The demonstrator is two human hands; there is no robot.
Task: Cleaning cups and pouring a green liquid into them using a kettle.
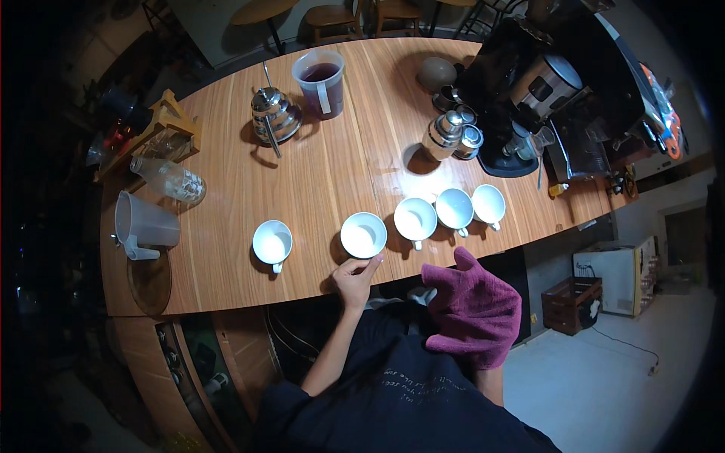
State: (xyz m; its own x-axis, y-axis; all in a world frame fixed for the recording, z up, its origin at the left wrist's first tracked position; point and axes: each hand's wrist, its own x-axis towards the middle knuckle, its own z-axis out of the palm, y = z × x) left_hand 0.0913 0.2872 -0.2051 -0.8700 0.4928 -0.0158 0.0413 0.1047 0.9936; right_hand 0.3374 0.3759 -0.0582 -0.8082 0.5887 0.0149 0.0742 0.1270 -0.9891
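My left hand (355, 277) pinches the handle of a white cup (363, 235) that stands near the front edge of the wooden table (226, 198). To its left stands another white cup (272, 242), its handle towards me. Three more white cups (416, 219), (454, 208), (488, 204) stand close together in a slanting row to the right. A purple cloth (473, 311) is draped over my right hand, which is hidden under it just off the table's edge; whether its fingers hold the cloth cannot be told.
At the back are a metal gooseneck kettle (274, 116) and a plastic jug of dark liquid (320, 85). An empty plastic jug (146, 221) and a glass bottle (170, 180) stand left. A metal cocktail shaker (443, 136) and a black machine (498, 73) stand right.
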